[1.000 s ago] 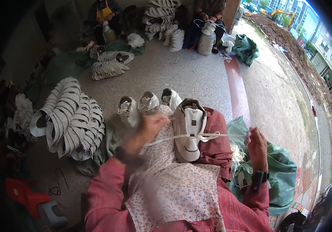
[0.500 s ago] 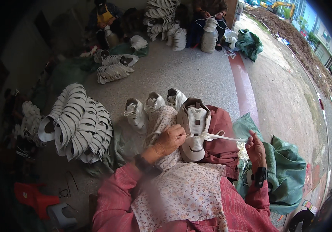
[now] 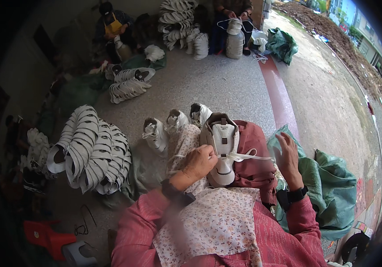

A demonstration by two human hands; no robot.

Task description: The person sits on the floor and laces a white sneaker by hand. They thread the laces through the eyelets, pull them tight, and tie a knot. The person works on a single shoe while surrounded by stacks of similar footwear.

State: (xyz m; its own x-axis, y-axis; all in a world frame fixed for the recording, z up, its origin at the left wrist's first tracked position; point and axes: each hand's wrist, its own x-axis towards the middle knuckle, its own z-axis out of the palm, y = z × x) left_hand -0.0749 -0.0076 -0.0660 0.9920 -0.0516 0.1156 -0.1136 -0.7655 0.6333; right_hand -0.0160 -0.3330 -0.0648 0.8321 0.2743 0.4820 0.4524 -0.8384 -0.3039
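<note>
While the left hand (image 3: 201, 161) is closed on the side of a white shoe (image 3: 221, 147) that lies on the lap, the right hand (image 3: 287, 153) has its fingers pinched on a flat white lace (image 3: 249, 156) stretched out from the shoe. Under them lies a soft flowered cloth (image 3: 217, 222). Further out, three white shoes (image 3: 175, 124) stand on the rough grey floor (image 3: 226, 89), beside a curved stack of white soles (image 3: 90, 149).
</note>
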